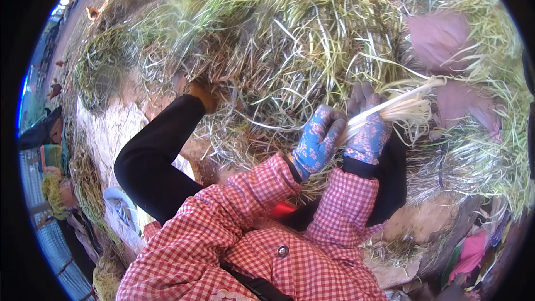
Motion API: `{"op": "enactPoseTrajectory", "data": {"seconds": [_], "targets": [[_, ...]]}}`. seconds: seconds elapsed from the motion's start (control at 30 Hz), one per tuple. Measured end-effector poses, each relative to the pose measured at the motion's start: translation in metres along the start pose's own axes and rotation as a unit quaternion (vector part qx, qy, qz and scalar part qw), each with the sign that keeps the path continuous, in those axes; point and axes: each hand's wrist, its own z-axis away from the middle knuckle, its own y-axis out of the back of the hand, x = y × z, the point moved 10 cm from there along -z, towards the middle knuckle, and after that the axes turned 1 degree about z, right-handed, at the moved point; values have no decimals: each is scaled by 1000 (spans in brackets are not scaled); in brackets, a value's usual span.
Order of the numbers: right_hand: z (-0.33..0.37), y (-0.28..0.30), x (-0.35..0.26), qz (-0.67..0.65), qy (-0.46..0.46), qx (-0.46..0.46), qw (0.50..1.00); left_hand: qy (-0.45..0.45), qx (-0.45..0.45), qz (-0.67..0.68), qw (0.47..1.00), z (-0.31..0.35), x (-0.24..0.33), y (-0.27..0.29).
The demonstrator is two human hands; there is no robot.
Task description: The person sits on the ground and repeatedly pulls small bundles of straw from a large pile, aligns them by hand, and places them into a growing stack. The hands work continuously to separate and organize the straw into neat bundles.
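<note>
A bundle of pale, white-stemmed stalks (404, 106) lies slantwise between my two gloved hands, its loose ends fanning out to the right. My left hand (316, 140), in a blue floral glove with greyish fingers, has its fingers and thumb closed at the bundle's left end. The middle of the bundle crosses my right hand (369, 136), which wears a matching glove and grips it with the grey fingertips reaching up behind. What the stalks are exactly, I cannot tell. Just beyond my hands spreads a large heap of long green and straw-coloured stalks (290, 50).
More green stalks (473, 161) lie to the right, around purplish sheets (440, 42). My bent leg in black (159, 145) is at the left, with the foot against the heap. A pale sheet (108, 145) covers ground beside it. Pink cloth (469, 253) lies lower right.
</note>
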Motion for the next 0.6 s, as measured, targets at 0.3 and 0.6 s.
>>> {"op": "enactPoseTrajectory", "data": {"seconds": [0.3, 0.6], "targets": [[-1, -3, 32, 35, -59, 5, 998, -12, 57, -33, 998, 7, -27, 26], [5, -5, 65, 10, -123, -17, 992, 45, -10, -542, 839, 18, -127, 177]]}}
